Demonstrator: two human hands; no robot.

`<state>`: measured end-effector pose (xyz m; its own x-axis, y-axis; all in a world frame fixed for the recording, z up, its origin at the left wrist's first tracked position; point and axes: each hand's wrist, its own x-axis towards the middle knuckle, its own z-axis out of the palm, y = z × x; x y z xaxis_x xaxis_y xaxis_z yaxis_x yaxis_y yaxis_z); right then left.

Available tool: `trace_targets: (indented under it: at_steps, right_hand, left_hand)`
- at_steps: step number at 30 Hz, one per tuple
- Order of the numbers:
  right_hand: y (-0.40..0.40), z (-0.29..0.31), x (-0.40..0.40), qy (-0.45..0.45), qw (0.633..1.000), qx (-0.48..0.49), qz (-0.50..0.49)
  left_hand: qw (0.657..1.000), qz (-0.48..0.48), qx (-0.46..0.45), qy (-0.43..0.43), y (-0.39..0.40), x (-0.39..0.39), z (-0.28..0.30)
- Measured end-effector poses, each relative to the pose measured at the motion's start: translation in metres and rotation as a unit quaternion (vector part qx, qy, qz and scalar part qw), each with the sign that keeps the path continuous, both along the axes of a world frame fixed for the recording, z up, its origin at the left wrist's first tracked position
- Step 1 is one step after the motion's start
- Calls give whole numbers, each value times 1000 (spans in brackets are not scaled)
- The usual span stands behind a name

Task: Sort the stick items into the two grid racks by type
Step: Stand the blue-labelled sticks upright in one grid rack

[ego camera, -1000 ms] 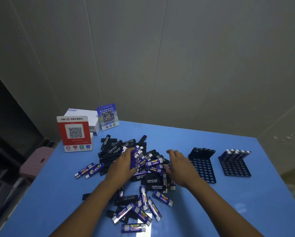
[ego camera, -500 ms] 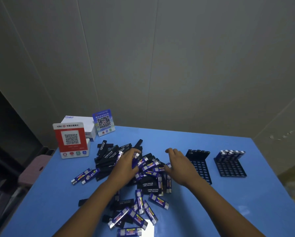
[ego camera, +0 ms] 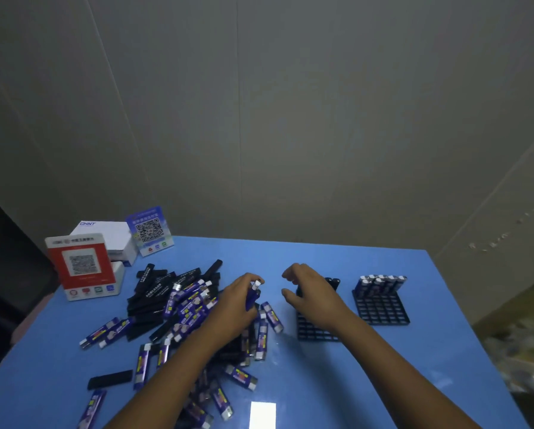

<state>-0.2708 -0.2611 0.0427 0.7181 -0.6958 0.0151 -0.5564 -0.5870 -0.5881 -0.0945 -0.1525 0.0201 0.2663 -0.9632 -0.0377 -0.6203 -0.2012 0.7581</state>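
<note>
One blue stick (ego camera: pixel 252 296) pinched in left hand (ego camera: pixel 235 305); right hand (ego camera: pixel 313 294) loosely curled.

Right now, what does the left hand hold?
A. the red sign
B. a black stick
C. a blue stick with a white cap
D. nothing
C: the left hand grips a blue stick with a white cap, lifted above the pile, while the right hand hovers empty over the nearer rack.
</note>
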Motion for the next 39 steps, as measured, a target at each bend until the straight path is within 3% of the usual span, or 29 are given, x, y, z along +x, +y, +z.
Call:
trace_targets:
  at_steps: [6,15,25,39]
  right_hand:
    - [-30,10,-39,-110,982,154,18]
    - [-47,13,-86,-175,955,233,47]
    - [-52,13,-114,-160,963,212,45]
    - [-65,32,-148,-213,960,165,-76]
  left_hand:
    - [1000,1,16,-11,-36,-58,0]
    - [999,13,20,-34,-56,-118,0]
    - [999,-5,27,-39,-58,-147,7]
    - [999,-45,-7,-26,-72,-147,11]
